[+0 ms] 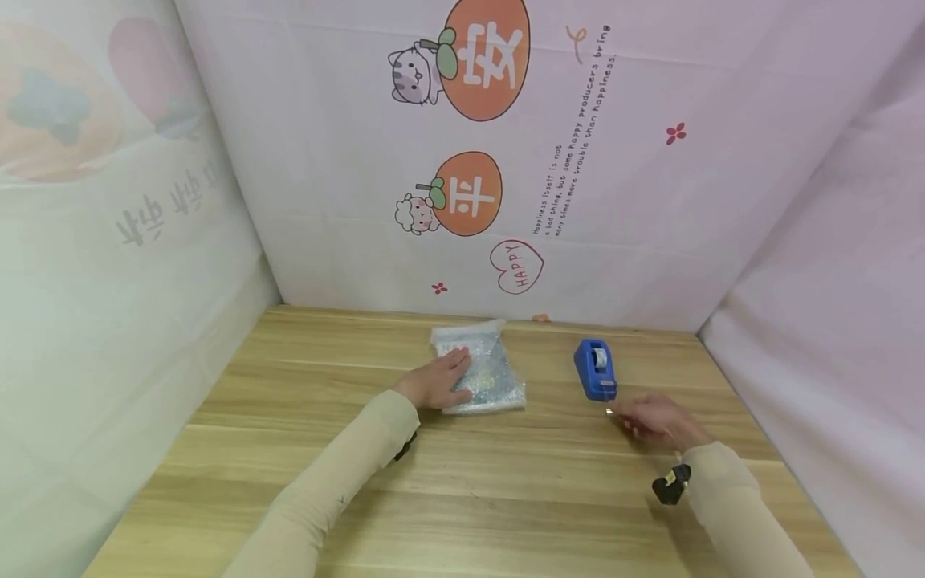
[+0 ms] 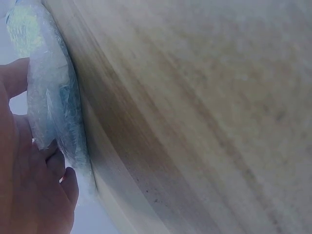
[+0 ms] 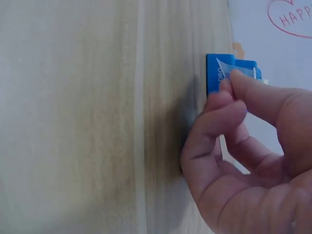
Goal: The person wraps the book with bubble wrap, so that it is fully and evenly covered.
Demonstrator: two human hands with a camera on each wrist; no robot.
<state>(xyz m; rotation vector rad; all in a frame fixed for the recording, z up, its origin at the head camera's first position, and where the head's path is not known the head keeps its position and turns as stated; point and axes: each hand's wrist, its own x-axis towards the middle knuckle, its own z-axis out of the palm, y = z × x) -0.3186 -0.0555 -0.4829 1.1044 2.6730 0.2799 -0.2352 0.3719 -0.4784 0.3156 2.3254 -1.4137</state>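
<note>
A bubble-wrapped package (image 1: 495,377) lies flat on the wooden table, clear film over something bluish. My left hand (image 1: 435,380) rests on its left side, fingers extended across the wrap. From the left wrist view, the thumb and fingers touch the puffy edge of the package (image 2: 53,92). To the right stands a blue tape dispenser (image 1: 594,373) with a roll of clear tape in it. Just in front of it, my right hand (image 1: 658,419) pinches a strip of clear tape (image 3: 226,68) between thumb and index finger. The other fingers of that hand curl inward.
The wooden table (image 1: 462,498) meets a printed cloth backdrop (image 1: 347,160) behind the package and dispenser. White cloth walls (image 1: 831,281) rise at both sides. A small dark camera (image 1: 672,484) is strapped to the right wrist.
</note>
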